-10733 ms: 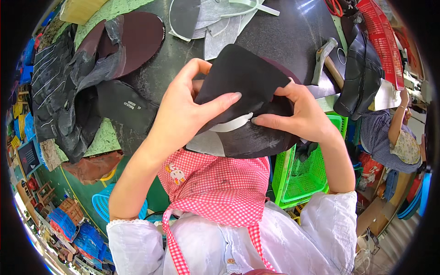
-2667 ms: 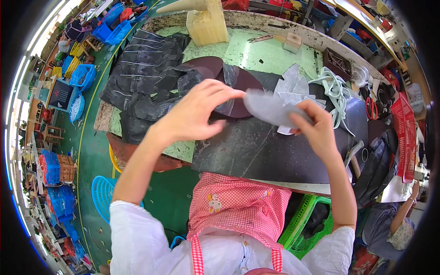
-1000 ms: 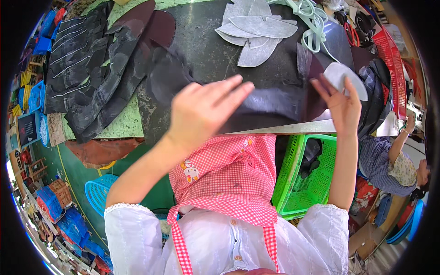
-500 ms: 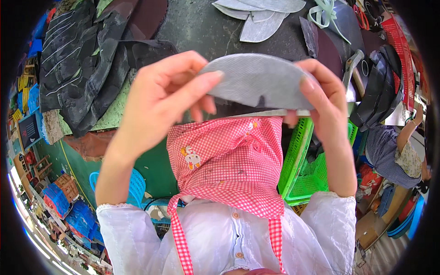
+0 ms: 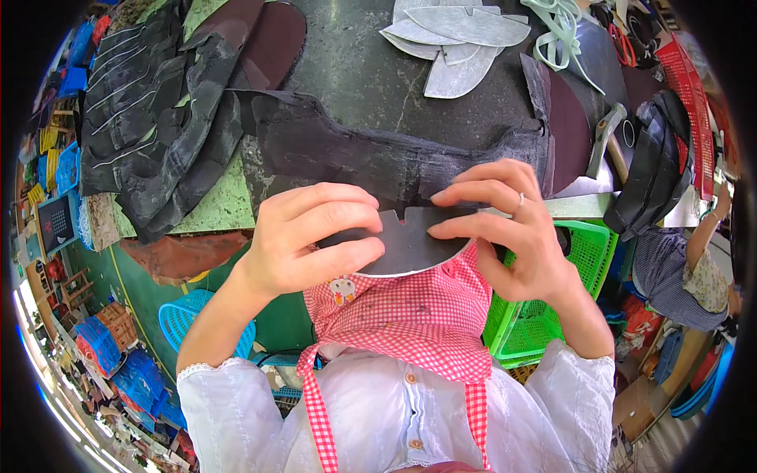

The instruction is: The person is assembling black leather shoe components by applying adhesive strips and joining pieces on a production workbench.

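Note:
My left hand [image 5: 319,236] and my right hand [image 5: 512,229] hold a dark grey half-moon piece of stiff sheet [image 5: 410,251] between them at the table's near edge. Its curved edge faces me, and a small notch shows in its straight edge. That straight edge lies against the near edge of a long black piece of soft material [image 5: 339,142], which is spread on the table. Fingertips of my right hand rest near where the two pieces meet. The fingers of my left hand press on the half-moon's left end. I cannot tell whether the two pieces are joined.
Light grey half-moon pieces [image 5: 465,31] lie stacked at the back. A heap of black pieces [image 5: 150,126] covers the left side. On the right are a hammer [image 5: 605,134], pale green ribbon [image 5: 558,35] and a maroon piece [image 5: 568,138]. A green basket [image 5: 544,307] stands below the edge.
The half-moon piece has come down from in front of me to the table edge and turned over, its dark side now up. Both hands moved with it; the long black piece is now visible.

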The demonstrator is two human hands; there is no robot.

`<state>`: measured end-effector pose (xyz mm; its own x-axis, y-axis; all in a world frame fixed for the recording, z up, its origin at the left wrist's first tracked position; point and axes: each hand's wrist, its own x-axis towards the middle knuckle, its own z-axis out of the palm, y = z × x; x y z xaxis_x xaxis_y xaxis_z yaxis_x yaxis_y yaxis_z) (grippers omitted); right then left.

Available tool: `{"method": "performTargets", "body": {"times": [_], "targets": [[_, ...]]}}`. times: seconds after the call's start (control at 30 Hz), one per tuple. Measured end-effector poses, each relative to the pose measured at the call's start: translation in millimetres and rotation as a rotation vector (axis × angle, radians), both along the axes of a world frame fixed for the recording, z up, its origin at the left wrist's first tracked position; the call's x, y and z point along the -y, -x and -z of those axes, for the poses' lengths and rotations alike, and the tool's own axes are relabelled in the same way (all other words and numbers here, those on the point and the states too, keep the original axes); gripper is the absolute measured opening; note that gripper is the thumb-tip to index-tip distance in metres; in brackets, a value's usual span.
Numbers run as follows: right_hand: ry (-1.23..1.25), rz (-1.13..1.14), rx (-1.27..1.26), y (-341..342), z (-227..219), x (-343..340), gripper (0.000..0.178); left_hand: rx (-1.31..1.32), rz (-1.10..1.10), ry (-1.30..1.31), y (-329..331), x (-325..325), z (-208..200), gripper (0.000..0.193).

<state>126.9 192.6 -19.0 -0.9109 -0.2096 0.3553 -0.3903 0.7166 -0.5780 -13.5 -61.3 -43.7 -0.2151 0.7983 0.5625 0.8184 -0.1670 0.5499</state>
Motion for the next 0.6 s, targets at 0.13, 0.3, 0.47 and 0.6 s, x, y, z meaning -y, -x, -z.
{"method": "performTargets", "body": {"times": [0.13,0.3,0.47,0.6], "targets": [[0.172,0.041,0.191,-2,-17,8,0.034,-0.039,0.005,0.007,-2,0,-1,0.022],[0.154,0.024,0.097,-3,-5,19,0.027,-0.01,0.045,-0.032,-6,-7,-2,0.02],[0.229,0.016,0.112,-12,0,26,0.022,-0.053,0.108,-0.073,-16,-3,-2,0.019],[0.245,0.003,0.14,-14,0,28,0.018,-0.108,0.13,-0.092,-17,-4,-5,0.019]]}}
